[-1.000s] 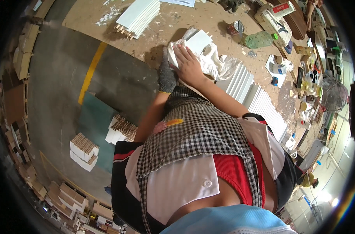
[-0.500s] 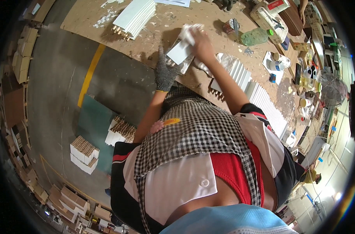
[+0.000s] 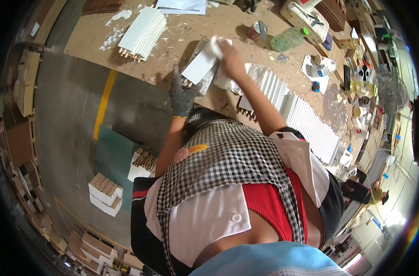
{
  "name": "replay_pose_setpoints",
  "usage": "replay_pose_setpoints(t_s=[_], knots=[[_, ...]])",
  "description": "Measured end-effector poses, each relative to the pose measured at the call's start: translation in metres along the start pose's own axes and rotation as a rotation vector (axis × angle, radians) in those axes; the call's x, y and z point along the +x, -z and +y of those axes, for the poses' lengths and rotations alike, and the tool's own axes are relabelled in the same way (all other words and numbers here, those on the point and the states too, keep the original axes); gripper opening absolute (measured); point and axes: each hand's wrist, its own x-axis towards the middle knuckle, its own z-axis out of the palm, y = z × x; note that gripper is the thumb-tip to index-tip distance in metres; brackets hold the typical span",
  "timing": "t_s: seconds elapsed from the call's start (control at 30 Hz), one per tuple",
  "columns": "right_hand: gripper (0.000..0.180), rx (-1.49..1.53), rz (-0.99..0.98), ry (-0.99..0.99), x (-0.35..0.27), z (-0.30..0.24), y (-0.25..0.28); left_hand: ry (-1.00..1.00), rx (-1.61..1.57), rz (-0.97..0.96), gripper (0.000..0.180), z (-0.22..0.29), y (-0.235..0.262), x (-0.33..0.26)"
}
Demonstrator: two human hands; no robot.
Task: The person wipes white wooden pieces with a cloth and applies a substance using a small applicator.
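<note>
A small white board (image 3: pixel 201 67) with wooden dowels at its near end is held low over the workbench, above a crumpled, partly plastic-looking wrap. My left hand (image 3: pixel 184 95), in a grey knit glove, grips that near end from the left, one finger stretched along the edge. My bare right hand (image 3: pixel 231 61) is closed on a white cloth (image 3: pixel 214 47) pressed on the board's far end; its fingers are partly blurred. Right of it lies another crumpled whitish cloth (image 3: pixel 224 82). A stack of similar white boards (image 3: pixel 144 31) with dowels sits at the far left.
A long row of white boards (image 3: pixel 308 122) lies along the bench (image 3: pixel 172 41) on the right. Farther back are an open can (image 3: pixel 258 31), a green bottle (image 3: pixel 287 40) and a whitish jug (image 3: pixel 304 20). On the floor at left stand stacked white pieces (image 3: pixel 105 193).
The whole scene has shifted left in view as my head turned. My right hand and the cloth remain at the board's far end, with only a slight movement. My left hand keeps its hold.
</note>
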Motion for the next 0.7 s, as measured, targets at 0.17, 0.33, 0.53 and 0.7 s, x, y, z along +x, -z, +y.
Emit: replay_pose_setpoints(t_s=[0.17, 0.33, 0.53, 0.7], knots=[[0.036, -0.084, -0.424, -0.263, 0.016, 0.065, 0.092, 0.02, -0.008, 0.023, 0.087, 0.003, -0.003, -0.002], [0.066, 0.3, -0.483, -0.679, -0.045, 0.083, 0.192, 0.05, 0.194, -0.024, 0.08, 0.039, 0.003, -0.01], [0.029, -0.414, 0.159, -1.056, -0.167, 0.271, 0.224, 0.016, 0.337, -0.128, 0.082, 0.042, 0.012, -0.002], [0.044, -0.494, 0.247, -1.099, -0.201, 0.316, 0.23, -0.174, 0.599, -0.126, 0.074, 0.057, 0.021, 0.004]])
